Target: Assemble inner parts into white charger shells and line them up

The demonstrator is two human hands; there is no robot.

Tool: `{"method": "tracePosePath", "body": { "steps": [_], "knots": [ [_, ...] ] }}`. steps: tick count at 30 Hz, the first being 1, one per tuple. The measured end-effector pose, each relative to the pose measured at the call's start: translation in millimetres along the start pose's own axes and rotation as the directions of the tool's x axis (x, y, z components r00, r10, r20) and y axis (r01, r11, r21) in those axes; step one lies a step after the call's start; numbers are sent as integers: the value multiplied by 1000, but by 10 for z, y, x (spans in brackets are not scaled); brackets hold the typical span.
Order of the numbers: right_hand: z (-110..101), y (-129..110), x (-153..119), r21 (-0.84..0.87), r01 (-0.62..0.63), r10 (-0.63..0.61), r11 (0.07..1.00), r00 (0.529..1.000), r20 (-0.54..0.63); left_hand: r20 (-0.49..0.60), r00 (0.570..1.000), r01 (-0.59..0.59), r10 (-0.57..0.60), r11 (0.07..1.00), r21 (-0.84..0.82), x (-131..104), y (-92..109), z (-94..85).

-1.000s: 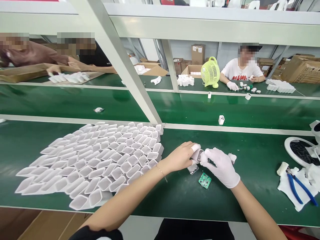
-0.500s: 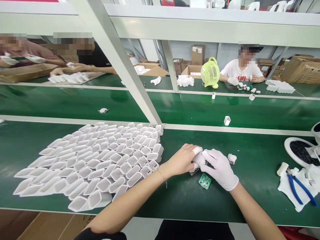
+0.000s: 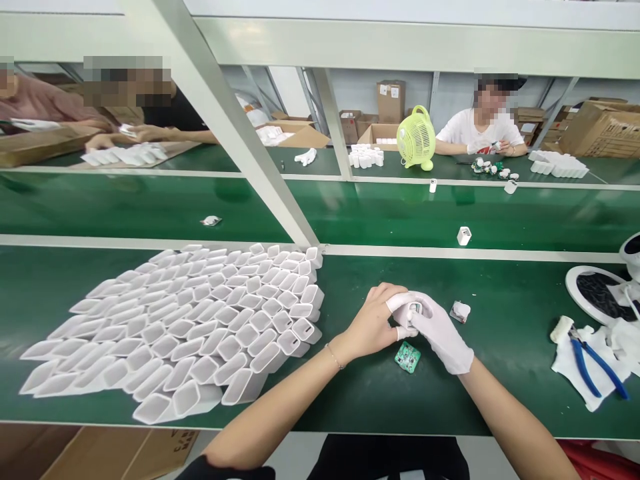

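Note:
A small white plastic housing (image 3: 415, 311) is held between my two hands, its open end facing up towards me. My left hand (image 3: 373, 320), bare except for white covers on thumb and index finger, grips it from the left. My right hand (image 3: 445, 333), in a white glove, closes round it from the right, the thumb at its open end. Much of the housing is hidden by the fingers. Just below the hands a green circuit board (image 3: 407, 357) lies on the green table. Right of my glove lies a small white-wrapped part (image 3: 460, 311).
Rows of white open housings (image 3: 200, 320) cover the left table. At right lie blue-handled pliers (image 3: 590, 363) on a white cloth (image 3: 575, 383), near a round-based stand (image 3: 575, 287). Beyond a rail, a green belt (image 3: 370, 217) carries a white housing (image 3: 464, 236). Co-workers sit opposite.
My hands have closed together round the housing, whose open end now shows. A part under my left fingers is no longer visible. Pieces on the belt have shifted right; the view has tilted slightly down.

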State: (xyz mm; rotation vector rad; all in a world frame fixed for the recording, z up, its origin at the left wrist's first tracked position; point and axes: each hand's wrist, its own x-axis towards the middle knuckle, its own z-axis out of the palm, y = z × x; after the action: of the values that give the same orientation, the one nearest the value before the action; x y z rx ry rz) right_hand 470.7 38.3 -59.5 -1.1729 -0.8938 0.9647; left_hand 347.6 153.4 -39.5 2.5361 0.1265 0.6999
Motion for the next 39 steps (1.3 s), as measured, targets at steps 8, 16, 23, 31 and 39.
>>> {"method": "tracePosePath", "body": {
  "steps": [8, 16, 23, 31, 39],
  "knots": [
    [-26, -32, 5, -26, -96, 97, 995, 995, 35, 44, 997, 66, -63, 995, -74, -27, -20, 39],
    [78, -97, -66, -210, -78, 77, 974, 997, -14, 75, 996, 41, -41, 999, -2, -27, 7, 39],
    [-76, -117, -14, -134, -101, 102, 986, 995, 0, 14, 996, 86, -86, 992, -88, -15, -1, 42],
    [-204, -186, -59, -32, 153, -152, 988, 988, 20, 17, 988, 150, -155, 909, -389, -45, -12, 51],
    [-66, -241, -136, -457, 359, -377, 814, 924, 53, -12, 997, 67, -77, 926, -371, -26, -13, 34]
  ]
}}
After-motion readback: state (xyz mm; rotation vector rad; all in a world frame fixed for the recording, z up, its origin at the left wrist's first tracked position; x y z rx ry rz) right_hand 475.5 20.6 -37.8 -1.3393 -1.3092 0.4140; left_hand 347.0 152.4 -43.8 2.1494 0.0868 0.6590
